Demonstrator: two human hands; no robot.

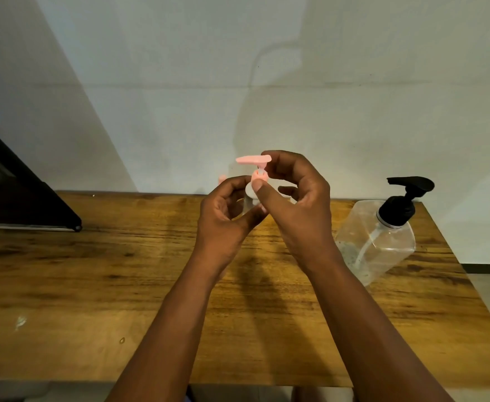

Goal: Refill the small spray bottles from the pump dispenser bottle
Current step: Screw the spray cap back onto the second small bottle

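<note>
I hold a small clear bottle [249, 198] with a pink pump top [253, 160] above the middle of the wooden table [122, 271]. My left hand [226, 216] grips the bottle's body from the left. My right hand [293, 195] pinches the pink collar under the nozzle between thumb and fingers. The large clear pump dispenser bottle [380, 242] with a black pump head [406, 195] stands tilted in view at the right of the table, apart from both hands. Another pink-topped small bottle [222, 179] shows partly behind my left hand.
A dark flat object [20, 198] leans over the table's far left. A pale wall stands right behind the table. The table's right edge drops to the floor past the dispenser. Small wet spots [20, 322] lie on the near left of the tabletop.
</note>
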